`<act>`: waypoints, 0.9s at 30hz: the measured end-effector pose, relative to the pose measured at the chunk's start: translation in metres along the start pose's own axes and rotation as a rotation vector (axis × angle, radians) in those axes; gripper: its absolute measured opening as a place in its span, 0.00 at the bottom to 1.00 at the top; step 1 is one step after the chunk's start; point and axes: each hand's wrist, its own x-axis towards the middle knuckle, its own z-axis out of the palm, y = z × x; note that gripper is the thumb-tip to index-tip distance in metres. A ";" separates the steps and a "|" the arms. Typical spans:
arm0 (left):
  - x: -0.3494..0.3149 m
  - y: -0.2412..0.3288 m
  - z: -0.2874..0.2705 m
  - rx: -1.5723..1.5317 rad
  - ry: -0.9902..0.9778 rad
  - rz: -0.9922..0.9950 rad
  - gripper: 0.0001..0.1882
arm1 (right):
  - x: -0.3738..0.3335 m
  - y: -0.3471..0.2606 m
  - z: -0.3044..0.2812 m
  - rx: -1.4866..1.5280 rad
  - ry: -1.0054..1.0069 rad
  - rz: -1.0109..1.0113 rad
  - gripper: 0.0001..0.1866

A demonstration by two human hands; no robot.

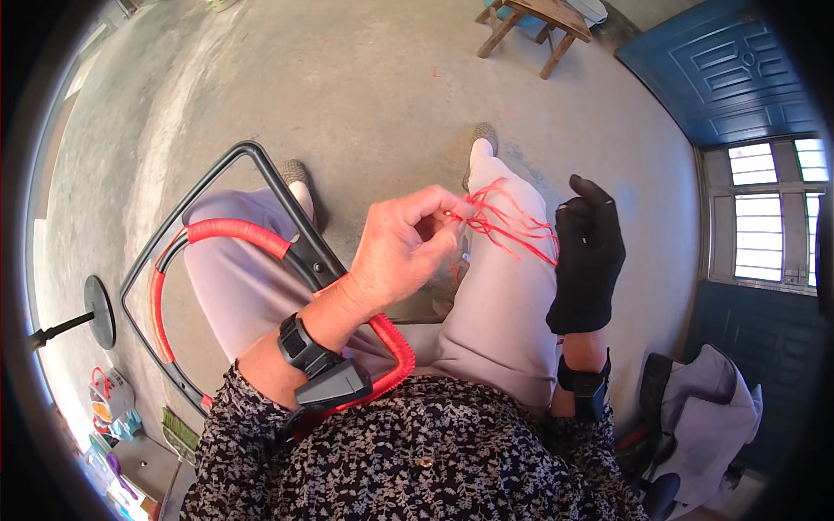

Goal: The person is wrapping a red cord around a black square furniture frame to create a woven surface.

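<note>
My bare left hand point(404, 239) is closed in a pinch on thin red cord point(504, 219), above the gap between my knees. Loose strands spread from the fingertips across my right thigh to my right hand point(591, 252). That hand wears a black glove; its fingers are curled, and the strands run into its inner side, where the grip itself is partly hidden. A black tubular metal frame point(252, 149) rests on my left thigh. Its inner curved bar point(239, 229) is tightly wound in red, and my left forearm lies across the frame.
A wooden stool point(543, 16) stands on the concrete floor at the far right, near a blue door point(721, 65). A grey cloth-covered seat point(704, 408) is at my right. On the left are a round black disc on a rod point(100, 311), a bucket point(111, 395) and a green brush point(180, 431).
</note>
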 end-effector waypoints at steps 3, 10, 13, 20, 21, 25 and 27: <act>-0.001 0.002 0.002 -0.076 0.035 0.057 0.06 | 0.001 0.001 0.003 0.202 -0.111 0.128 0.19; -0.001 0.017 -0.003 -0.352 -0.076 0.012 0.16 | -0.008 -0.020 0.016 0.038 -0.586 -0.111 0.11; -0.002 0.020 0.002 -0.362 -0.080 -0.009 0.23 | 0.001 -0.044 0.005 0.459 -0.581 0.316 0.08; -0.005 -0.002 0.004 -0.239 -0.491 -0.106 0.13 | 0.013 -0.027 -0.026 1.343 -0.382 0.738 0.09; -0.005 -0.006 0.001 -0.015 -0.406 -0.004 0.07 | 0.018 -0.009 -0.036 1.368 -0.430 0.708 0.11; -0.004 -0.018 -0.003 0.368 -0.193 0.154 0.07 | 0.033 0.069 -0.083 0.879 -0.228 0.568 0.10; -0.005 -0.027 -0.004 0.449 -0.101 0.223 0.07 | 0.035 0.112 -0.103 0.397 -0.023 0.461 0.09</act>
